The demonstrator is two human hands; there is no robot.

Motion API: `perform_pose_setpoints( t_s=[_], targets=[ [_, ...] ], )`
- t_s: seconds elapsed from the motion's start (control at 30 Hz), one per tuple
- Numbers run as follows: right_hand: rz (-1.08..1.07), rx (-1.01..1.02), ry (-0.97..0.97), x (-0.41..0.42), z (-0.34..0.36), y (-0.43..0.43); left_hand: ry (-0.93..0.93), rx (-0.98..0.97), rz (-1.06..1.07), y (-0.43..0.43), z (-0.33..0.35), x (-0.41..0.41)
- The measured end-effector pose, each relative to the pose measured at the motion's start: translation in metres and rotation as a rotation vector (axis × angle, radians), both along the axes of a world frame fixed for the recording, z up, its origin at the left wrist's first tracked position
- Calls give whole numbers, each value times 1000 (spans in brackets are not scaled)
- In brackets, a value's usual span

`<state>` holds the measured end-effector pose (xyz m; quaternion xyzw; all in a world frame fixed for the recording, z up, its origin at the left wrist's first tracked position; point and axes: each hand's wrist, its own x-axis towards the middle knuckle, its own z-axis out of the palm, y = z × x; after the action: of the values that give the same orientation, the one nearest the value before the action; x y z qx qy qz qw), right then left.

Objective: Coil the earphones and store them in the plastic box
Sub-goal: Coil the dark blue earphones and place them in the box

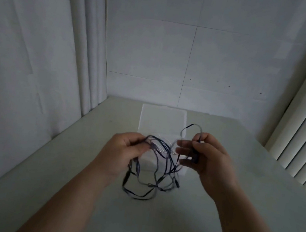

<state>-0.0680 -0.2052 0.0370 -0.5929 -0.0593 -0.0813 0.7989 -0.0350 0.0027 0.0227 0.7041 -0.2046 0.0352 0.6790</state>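
Observation:
Dark wired earphones [153,175] hang in a loose tangle between my two hands, above the table. My left hand [123,150] pinches a bunch of the cord near its top. In my right hand [206,156], thumb and fingers hold another stretch of the cord, and a loop of it arches over the fingers. The lowest loops dangle close to the table surface. Behind the tangle stands the clear plastic box [163,120], its lid open and upright at the back; the cord and my hands hide its front part.
The pale table [234,201] runs into a corner, with a white wall [174,51] behind and a curtain [87,51] at the left. Slatted blinds [302,133] line the right side.

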Motion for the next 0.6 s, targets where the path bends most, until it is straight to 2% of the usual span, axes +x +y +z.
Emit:
perform_pose_setpoints(
  t_s=[0.1, 0.17, 0.27, 0.33, 0.37, 0.43, 0.5, 0.6],
  targets=[
    [-106, -54, 11, -1, 3, -10, 109, -258, 60, 5, -3, 8],
    [-135, -158, 32, 0, 1, -16, 184, -379, 17, 7, -3, 11],
    [55, -447, 28, -1, 0, -25, 137, -338, -36, 8, -4, 10],
    [222, -673, 90, -4, 0, -29, 118, -338, -100, 9, -4, 7],
    [235, -787, 119, -5, 0, -30, 112, -342, -143, 10, -3, 6],
    [148, -942, 120, -4, -2, -30, 96, -318, -252, 14, -3, 5],
    [10, -1007, 87, -1, -5, -30, 96, -252, -357, 16, -3, 4],
    [-167, -943, -29, 0, -9, -19, 138, -178, -409, 14, -3, 2]
  ],
)
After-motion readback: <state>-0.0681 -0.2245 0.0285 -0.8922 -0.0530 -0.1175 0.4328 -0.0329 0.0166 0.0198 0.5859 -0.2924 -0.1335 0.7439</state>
